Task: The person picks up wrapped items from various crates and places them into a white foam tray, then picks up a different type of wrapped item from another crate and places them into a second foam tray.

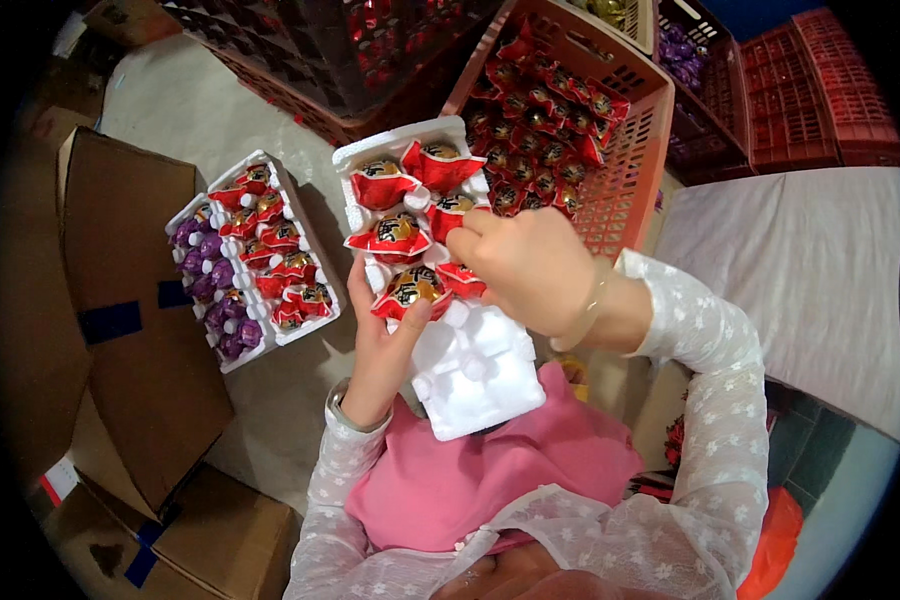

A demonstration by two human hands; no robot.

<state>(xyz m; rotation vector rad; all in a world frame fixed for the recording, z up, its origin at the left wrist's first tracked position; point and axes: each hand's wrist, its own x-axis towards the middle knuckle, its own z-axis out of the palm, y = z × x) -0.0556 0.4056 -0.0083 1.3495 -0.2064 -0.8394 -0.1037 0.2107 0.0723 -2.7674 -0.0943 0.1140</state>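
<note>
My left hand [381,350] grips the left side of a white foam tray [479,375], its thumb beside a red-and-gold wrapped round packet [411,287]. Several such packets sit in the tray's far cups, while the cups nearest me show bare white foam. Over the tray's right side, my right hand [530,265] is closed, its fingertips pinching a red packet [453,215] in the right row. The palm is turned down, so part of that packet is hidden. Another red packet [461,279] shows partly beneath this hand.
Left of me lies a foam tray [314,277] with red packets and purple packets [207,262]. An orange plastic crate [638,185] of red packets stands ahead, beside dark stacked crates [300,65]. Cardboard boxes [135,260] stand at left; a white-covered surface [800,270] is at right.
</note>
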